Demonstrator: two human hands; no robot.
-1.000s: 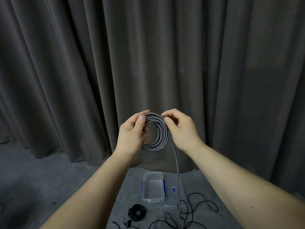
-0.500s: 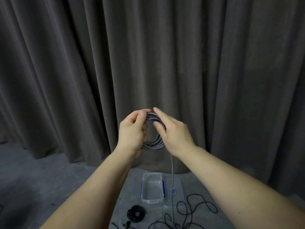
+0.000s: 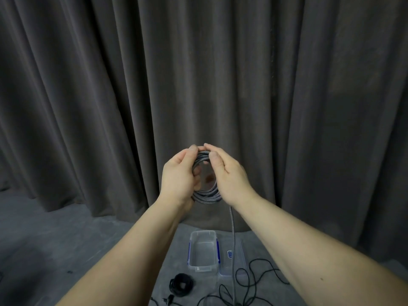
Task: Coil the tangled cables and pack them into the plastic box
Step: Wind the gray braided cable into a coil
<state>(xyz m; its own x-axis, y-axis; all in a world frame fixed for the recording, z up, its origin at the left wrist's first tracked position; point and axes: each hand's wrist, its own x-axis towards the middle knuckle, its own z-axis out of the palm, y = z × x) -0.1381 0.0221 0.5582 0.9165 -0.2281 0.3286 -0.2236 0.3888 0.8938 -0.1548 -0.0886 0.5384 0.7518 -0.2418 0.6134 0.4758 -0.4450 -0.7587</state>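
A grey braided cable (image 3: 206, 196) is wound into a round coil held up in front of the curtain. My left hand (image 3: 178, 175) grips the coil's left side, thumb over its top. My right hand (image 3: 229, 175) holds the right side, fingers curled over the top strands. A loose tail (image 3: 232, 235) hangs straight down from under the right hand to the floor. Below stands the clear plastic box (image 3: 191, 250) with blue clips, open, with nothing visible inside. Its clear lid (image 3: 239, 257) lies just right of it.
A black coiled cable (image 3: 181, 283) lies on the grey floor in front of the box. A thin black cable (image 3: 256, 277) sprawls in loose loops to the right. A small black plug (image 3: 169, 299) sits at the bottom edge. A dark curtain (image 3: 287, 107) hangs behind.
My right hand swung across the front of the coil and up to its top, laying another turn on; its fingertips now meet the left hand's. The hanging tail grew shorter and shifted left.
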